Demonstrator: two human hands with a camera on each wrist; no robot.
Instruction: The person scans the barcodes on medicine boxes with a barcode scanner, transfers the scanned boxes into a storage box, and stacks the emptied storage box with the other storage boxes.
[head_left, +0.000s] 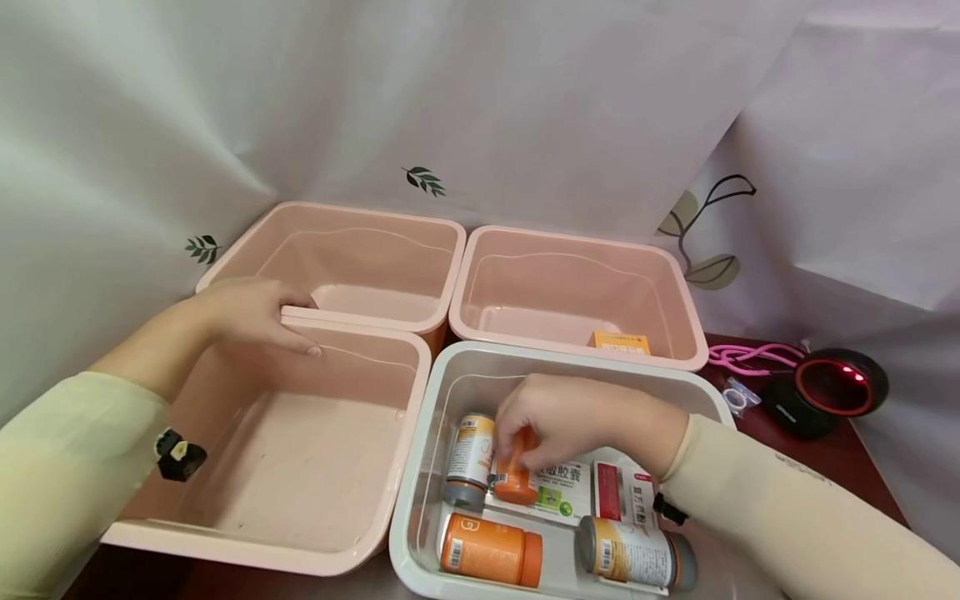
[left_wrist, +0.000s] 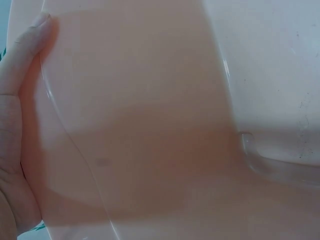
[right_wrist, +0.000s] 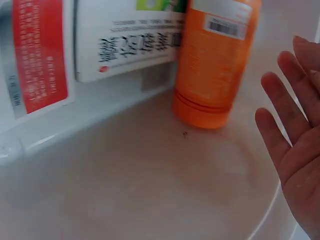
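Observation:
My left hand (head_left: pixel 258 312) grips the shared edge of the front-left pink bin (head_left: pixel 330 446), thumb (left_wrist: pixel 30 42) against its inner wall and fingers over the rim. My right hand (head_left: pixel 536 421) reaches down into the grey bin (head_left: pixel 438 392), over an orange bottle (head_left: pixel 515 483). In the right wrist view its fingers (right_wrist: pixel 282 105) are spread and loosely straight beside the orange bottle (right_wrist: pixel 212 70), with a gap between. Beneath that bottle lies a white-and-green medicine box (head_left: pixel 566 487). A white-and-yellow bottle (head_left: pixel 472 454) with a grey cap lies to its left.
Also in the grey bin are another orange bottle (head_left: pixel 491 550), a grey-capped bottle (head_left: pixel 633 554) and a red-and-white box (head_left: pixel 618 492). The back-right pink bin (head_left: pixel 570 283) holds an orange box (head_left: pixel 621 342). A black scanner (head_left: pixel 832 392) with red lights and a pink cord (head_left: pixel 750 360) sits right.

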